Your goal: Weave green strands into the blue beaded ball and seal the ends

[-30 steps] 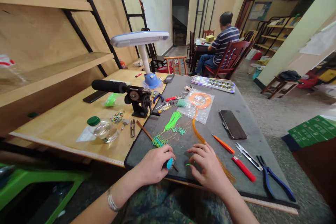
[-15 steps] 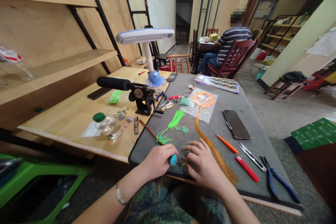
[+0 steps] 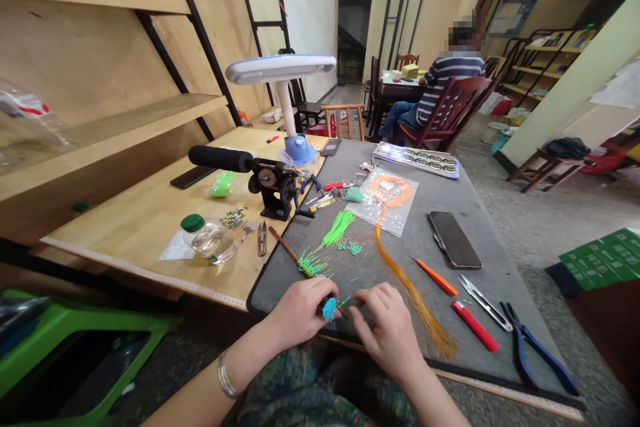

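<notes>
My left hand [image 3: 299, 307] is closed around a round turquoise piece [image 3: 329, 308] with a beaded-looking face; a dark edge shows behind it. Beneath that hand runs a thin brown stick [image 3: 284, 244], its tip emerging on the right, with green threads [image 3: 311, 264] tied along its middle. Close by on the right, my right hand [image 3: 387, 320] has loosely bent fingers, its thumb apart from them. A short green strand [image 3: 345, 301] stands between the hands, near the right fingertips; contact cannot be made out. Ahead lie bright green strands [image 3: 339, 228] and small turquoise beads [image 3: 351, 247].
Orange thread [image 3: 403, 280] trails from a plastic bag [image 3: 407, 203]. On the right lie a phone [image 3: 455, 240], orange tweezers [image 3: 435, 277], thread snips [image 3: 485, 303], a red lighter [image 3: 475, 327] and blue-handled pliers [image 3: 540, 353]. A cranked device [image 3: 273, 187], bottle [image 3: 213, 240] and lamp [image 3: 299, 147] stand left; a person sits behind.
My right hand's fingers have drawn in from a wider spread. The green strand by the stick's tip now points upward. The left hand keeps its grip, and the view has shifted slightly.
</notes>
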The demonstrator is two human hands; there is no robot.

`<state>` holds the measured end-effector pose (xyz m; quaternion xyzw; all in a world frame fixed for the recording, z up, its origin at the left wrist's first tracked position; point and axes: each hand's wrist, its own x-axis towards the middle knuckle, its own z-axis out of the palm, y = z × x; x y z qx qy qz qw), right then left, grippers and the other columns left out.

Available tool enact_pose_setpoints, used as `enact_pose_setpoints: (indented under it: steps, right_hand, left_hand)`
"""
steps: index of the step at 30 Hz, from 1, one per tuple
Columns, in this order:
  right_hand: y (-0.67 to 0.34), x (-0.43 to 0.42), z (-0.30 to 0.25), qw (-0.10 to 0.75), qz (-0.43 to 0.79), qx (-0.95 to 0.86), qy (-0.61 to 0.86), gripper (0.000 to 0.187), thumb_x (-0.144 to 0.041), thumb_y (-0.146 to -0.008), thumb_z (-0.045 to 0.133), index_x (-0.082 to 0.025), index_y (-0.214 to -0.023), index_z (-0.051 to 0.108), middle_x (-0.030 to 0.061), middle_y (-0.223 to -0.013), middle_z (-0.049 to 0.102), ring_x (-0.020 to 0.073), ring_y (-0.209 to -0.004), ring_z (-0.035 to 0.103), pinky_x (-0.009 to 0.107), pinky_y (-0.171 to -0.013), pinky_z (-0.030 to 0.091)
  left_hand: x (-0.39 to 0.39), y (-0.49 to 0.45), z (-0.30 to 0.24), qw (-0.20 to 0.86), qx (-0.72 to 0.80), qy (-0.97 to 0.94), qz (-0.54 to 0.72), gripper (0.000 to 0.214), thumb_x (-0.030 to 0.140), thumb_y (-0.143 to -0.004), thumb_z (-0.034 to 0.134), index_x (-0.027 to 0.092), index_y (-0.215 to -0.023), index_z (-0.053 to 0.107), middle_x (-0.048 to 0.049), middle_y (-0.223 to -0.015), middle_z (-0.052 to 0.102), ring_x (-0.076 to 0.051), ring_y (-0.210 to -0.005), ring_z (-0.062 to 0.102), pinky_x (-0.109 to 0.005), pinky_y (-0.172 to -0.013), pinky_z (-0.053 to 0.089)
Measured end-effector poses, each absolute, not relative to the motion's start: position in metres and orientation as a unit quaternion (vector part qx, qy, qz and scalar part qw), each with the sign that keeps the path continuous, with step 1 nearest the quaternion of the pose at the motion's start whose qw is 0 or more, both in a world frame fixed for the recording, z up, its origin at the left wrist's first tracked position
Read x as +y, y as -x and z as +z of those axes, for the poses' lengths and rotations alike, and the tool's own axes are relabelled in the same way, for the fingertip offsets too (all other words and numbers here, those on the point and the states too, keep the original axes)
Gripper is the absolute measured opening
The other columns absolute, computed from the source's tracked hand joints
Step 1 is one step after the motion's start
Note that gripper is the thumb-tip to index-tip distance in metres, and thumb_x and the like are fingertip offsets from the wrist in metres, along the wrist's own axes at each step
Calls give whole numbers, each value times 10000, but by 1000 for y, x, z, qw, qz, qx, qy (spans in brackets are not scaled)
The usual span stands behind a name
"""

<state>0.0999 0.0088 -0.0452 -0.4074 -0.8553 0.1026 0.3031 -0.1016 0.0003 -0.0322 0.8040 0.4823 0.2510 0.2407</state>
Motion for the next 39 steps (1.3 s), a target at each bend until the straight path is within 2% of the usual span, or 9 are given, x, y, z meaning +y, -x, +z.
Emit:
enact_pose_setpoints:
  steps: [2, 5, 12, 16, 21, 26, 30, 35, 39]
  right_hand:
    - [-97, 1, -50, 274, 107, -866, 404, 92, -280, -857, 552, -208, -816, 592, 30, -705, 602, 187, -713, 511, 302, -642, 370]
    - [-92, -6, -59, 252, 90, -876, 401, 175, -253, -876, 518, -207, -712, 557, 18, -656, 564, 171, -674, 478, 289, -623, 325]
    - [-92, -10, -68, 245, 65, -878, 406, 176, -249, -871, 521, -204, -704, 550, 12, -672, 544, 164, -681, 460, 298, -638, 301]
    - [-96, -18, -65, 239, 79, -877, 409, 136, -281, -863, 547, -214, -748, 576, 14, -715, 564, 168, -698, 478, 303, -633, 305]
    - [-115, -36, -56, 292, 102, -867, 392, 114, -211, -880, 504, -223, -810, 594, 13, -712, 588, 160, -682, 514, 294, -625, 357]
    - [-153, -52, -57, 339, 124, -836, 413, 138, -141, -870, 489, -222, -819, 589, 22, -694, 605, 159, -636, 537, 295, -588, 408]
    - [-183, -61, -66, 386, 135, -790, 456, 125, -131, -863, 510, -227, -817, 575, 25, -701, 611, 161, -629, 567, 284, -576, 441]
    - [-202, -66, -67, 441, 147, -733, 497, 108, -161, -861, 528, -231, -789, 567, 22, -686, 609, 165, -607, 588, 266, -560, 464]
    - [-198, -68, -62, 450, 154, -723, 501, 125, -183, -873, 516, -228, -764, 561, 15, -656, 603, 151, -562, 577, 246, -527, 458]
  left_hand:
    - [0, 103, -36, 238, 479, -807, 253, 89, 169, -791, 560, 202, -871, 579, -25, -826, 637, -164, -762, 577, -253, -692, 428]
    - [1, 107, -39, 233, 476, -811, 250, 184, 82, -773, 496, 208, -876, 581, -21, -832, 641, -157, -769, 584, -244, -706, 436]
    - [6, 130, -42, 178, 518, -799, 247, 251, 70, -779, 442, 223, -922, 580, -56, -1035, 591, -173, -870, 595, -264, -770, 459]
    - [4, 126, -36, 190, 514, -794, 262, 248, 68, -769, 451, 218, -921, 579, -59, -1020, 578, -179, -875, 587, -277, -787, 457]
    - [10, 84, -25, 250, 441, -820, 267, 201, 107, -785, 492, 213, -898, 620, -41, -864, 602, -167, -800, 580, -252, -718, 452]
    - [36, 38, -30, 241, 379, -873, 190, 232, 162, -782, 560, 238, -981, 652, -38, -948, 620, -166, -800, 598, -245, -707, 447]
    - [50, 18, -29, 214, 366, -900, 104, 94, 237, -776, 617, 233, -862, 657, -28, -915, 601, -175, -765, 595, -251, -671, 446]
    - [47, 11, -22, 182, 356, -916, 18, 84, 137, -769, 567, 212, -767, 604, -34, -923, 584, -173, -765, 592, -253, -672, 442]
    - [43, 21, -25, 190, 349, -917, 29, 116, 112, -787, 513, 214, -797, 567, -34, -935, 582, -170, -779, 580, -252, -692, 434]
